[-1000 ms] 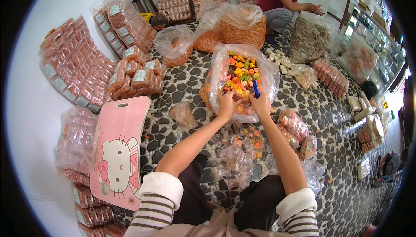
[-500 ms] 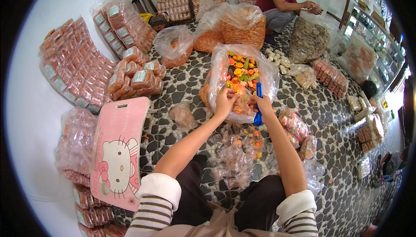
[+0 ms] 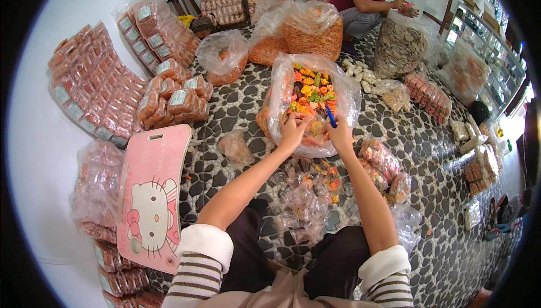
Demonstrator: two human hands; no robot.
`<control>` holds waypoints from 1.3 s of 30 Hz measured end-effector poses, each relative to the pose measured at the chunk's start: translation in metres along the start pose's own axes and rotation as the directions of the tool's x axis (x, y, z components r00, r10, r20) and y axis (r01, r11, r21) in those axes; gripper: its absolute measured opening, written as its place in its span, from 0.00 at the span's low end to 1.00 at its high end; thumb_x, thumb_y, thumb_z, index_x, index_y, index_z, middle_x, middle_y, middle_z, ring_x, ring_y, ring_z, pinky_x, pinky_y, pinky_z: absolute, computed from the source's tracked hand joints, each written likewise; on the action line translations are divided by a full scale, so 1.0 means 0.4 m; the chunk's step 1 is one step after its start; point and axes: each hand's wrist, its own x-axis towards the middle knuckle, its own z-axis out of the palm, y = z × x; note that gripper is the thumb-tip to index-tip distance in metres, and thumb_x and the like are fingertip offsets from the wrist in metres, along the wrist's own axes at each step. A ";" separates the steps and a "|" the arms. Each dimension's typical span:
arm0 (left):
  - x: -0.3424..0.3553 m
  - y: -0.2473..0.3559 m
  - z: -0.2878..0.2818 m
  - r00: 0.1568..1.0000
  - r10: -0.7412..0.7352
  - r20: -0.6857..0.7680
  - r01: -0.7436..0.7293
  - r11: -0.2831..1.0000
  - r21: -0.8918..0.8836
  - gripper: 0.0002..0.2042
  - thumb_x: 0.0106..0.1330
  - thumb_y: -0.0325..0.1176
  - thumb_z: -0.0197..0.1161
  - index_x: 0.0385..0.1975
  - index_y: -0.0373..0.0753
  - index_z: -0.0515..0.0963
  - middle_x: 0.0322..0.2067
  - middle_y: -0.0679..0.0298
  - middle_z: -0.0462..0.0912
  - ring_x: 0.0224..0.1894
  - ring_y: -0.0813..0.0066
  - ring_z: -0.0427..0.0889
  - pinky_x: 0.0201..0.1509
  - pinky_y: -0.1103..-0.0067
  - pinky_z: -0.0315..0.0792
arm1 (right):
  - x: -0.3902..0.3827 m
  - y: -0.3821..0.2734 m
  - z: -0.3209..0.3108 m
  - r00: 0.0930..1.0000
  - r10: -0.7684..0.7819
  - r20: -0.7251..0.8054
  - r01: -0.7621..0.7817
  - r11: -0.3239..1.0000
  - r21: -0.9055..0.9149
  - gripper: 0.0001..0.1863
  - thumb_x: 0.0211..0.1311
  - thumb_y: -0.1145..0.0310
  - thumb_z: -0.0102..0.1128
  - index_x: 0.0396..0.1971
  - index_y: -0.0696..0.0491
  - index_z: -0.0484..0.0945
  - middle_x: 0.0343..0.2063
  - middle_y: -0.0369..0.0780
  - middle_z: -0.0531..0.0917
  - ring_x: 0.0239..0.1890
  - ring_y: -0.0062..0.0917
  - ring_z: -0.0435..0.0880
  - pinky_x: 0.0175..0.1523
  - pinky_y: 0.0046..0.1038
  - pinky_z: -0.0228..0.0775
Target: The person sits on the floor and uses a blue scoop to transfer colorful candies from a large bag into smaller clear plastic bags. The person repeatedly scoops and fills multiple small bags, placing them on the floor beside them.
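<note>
My left hand (image 3: pixel 295 129) is closed at the near part of a large open plastic bag (image 3: pixel 352 108) full of orange, yellow, pink and green flower-shaped pieces (image 3: pixel 310 88). Its fingers grip a small clear packet (image 3: pixel 314 129) of similar pieces. My right hand (image 3: pixel 339 136) is beside it, closed on a blue tool (image 3: pixel 329 115) at the packet's right side; the tool's exact kind is unclear. Filled and crumpled small bags (image 3: pixel 301 206) lie on the floor between my knees.
A pink board (image 3: pixel 146 156) and stacked orange packs (image 3: pixel 96 85) are at left. Big sacks (image 3: pixel 313 38), a grey sack (image 3: pixel 400 49) and a crouching co-worker (image 3: pixel 360 12) are behind. Filled packets (image 3: pixel 380 161) lie to my right on the pebble-patterned floor (image 3: pixel 214 184); a glass case (image 3: pixel 484 71) stands beyond.
The blue tool has swung from pointing up to lying lengthwise, then back to an upward angle in my right hand. My left hand has shifted slightly. The co-worker's hands have moved a little.
</note>
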 end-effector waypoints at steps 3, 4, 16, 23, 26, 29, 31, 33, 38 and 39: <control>-0.003 -0.008 0.005 0.999 -0.015 0.051 0.018 0.999 -0.051 0.12 0.55 0.35 0.64 0.33 0.34 0.73 0.29 0.62 0.78 0.30 0.78 0.78 0.34 0.81 0.72 | -0.002 -0.006 -0.014 0.995 0.080 -0.057 -0.077 0.996 0.051 0.12 0.48 0.67 0.58 0.27 0.61 0.71 0.18 0.46 0.77 0.22 0.36 0.78 0.27 0.33 0.66; -0.003 -0.011 0.000 0.993 0.109 0.053 -0.113 0.991 0.066 0.12 0.55 0.34 0.64 0.33 0.34 0.74 0.29 0.62 0.78 0.30 0.78 0.78 0.34 0.81 0.72 | -0.001 -0.013 -0.009 0.992 0.128 0.012 -0.129 0.984 0.119 0.11 0.48 0.68 0.58 0.26 0.61 0.70 0.17 0.45 0.77 0.20 0.33 0.78 0.26 0.31 0.66; -0.027 0.051 -0.017 0.924 0.380 0.045 -0.373 0.871 0.320 0.09 0.55 0.27 0.59 0.35 0.33 0.72 0.33 0.55 0.77 0.38 0.64 0.78 0.40 0.75 0.70 | -0.013 -0.016 -0.022 0.994 0.062 0.089 -0.075 0.987 0.143 0.08 0.57 0.67 0.53 0.30 0.56 0.72 0.18 0.36 0.77 0.16 0.16 0.73 0.20 0.19 0.62; -0.165 0.010 -0.034 0.528 0.420 0.738 -0.800 0.537 0.267 0.10 0.56 0.30 0.56 0.39 0.39 0.72 0.35 0.63 0.76 0.36 0.65 0.76 0.39 0.74 0.70 | -0.019 0.192 -0.201 0.912 0.405 0.064 -0.395 0.825 0.405 0.09 0.60 0.66 0.46 0.37 0.54 0.71 0.25 0.34 0.74 0.15 0.14 0.69 0.16 0.16 0.58; -0.224 -0.100 -0.002 0.358 0.230 0.905 -0.905 0.326 0.275 0.12 0.55 0.29 0.55 0.40 0.45 0.72 0.32 0.65 0.72 0.39 0.66 0.73 0.40 0.74 0.69 | -0.080 0.323 -0.244 0.850 0.520 0.083 -0.517 0.794 0.320 0.09 0.58 0.67 0.47 0.34 0.56 0.72 0.22 0.37 0.77 0.15 0.17 0.73 0.16 0.19 0.61; -0.239 -0.208 0.032 0.455 0.117 0.883 -0.856 0.333 0.396 0.13 0.54 0.27 0.54 0.41 0.44 0.72 0.37 0.63 0.70 0.45 0.64 0.69 0.45 0.74 0.66 | -0.144 0.449 -0.263 0.820 0.563 0.106 -0.572 0.808 0.140 0.08 0.60 0.69 0.44 0.34 0.56 0.71 0.22 0.36 0.75 0.15 0.16 0.71 0.16 0.19 0.59; -0.232 -0.281 0.096 0.524 0.035 0.851 -0.736 0.522 0.431 0.15 0.53 0.25 0.53 0.43 0.41 0.70 0.40 0.59 0.68 0.48 0.60 0.66 0.51 0.69 0.63 | -0.198 0.525 -0.258 0.828 0.554 0.081 -0.558 0.829 0.036 0.09 0.60 0.68 0.45 0.33 0.56 0.71 0.22 0.36 0.75 0.14 0.17 0.71 0.16 0.20 0.61; -0.225 -0.358 0.176 0.579 0.011 0.815 -0.642 0.622 0.448 0.16 0.53 0.25 0.53 0.43 0.39 0.69 0.39 0.58 0.68 0.48 0.59 0.66 0.52 0.67 0.63 | -0.246 0.584 -0.239 0.820 0.561 0.109 -0.561 0.827 -0.037 0.10 0.59 0.66 0.48 0.34 0.56 0.72 0.19 0.38 0.77 0.14 0.20 0.74 0.18 0.25 0.65; -0.176 -0.540 0.389 0.697 -0.066 0.714 -0.524 0.632 0.570 0.18 0.53 0.24 0.55 0.46 0.36 0.66 0.49 0.52 0.61 0.55 0.50 0.60 0.57 0.63 0.59 | -0.340 0.656 -0.164 0.783 0.574 0.240 -0.555 0.819 -0.146 0.13 0.57 0.65 0.50 0.35 0.59 0.71 0.25 0.53 0.78 0.32 0.47 0.78 0.36 0.41 0.67; -0.168 -0.572 0.424 0.726 0.028 0.688 -0.582 0.558 0.591 0.20 0.52 0.23 0.56 0.47 0.36 0.66 0.51 0.52 0.60 0.56 0.50 0.59 0.57 0.60 0.58 | -0.347 0.664 -0.153 0.805 0.530 0.266 -0.508 0.848 -0.151 0.13 0.57 0.65 0.50 0.35 0.59 0.71 0.27 0.54 0.77 0.33 0.48 0.77 0.38 0.42 0.66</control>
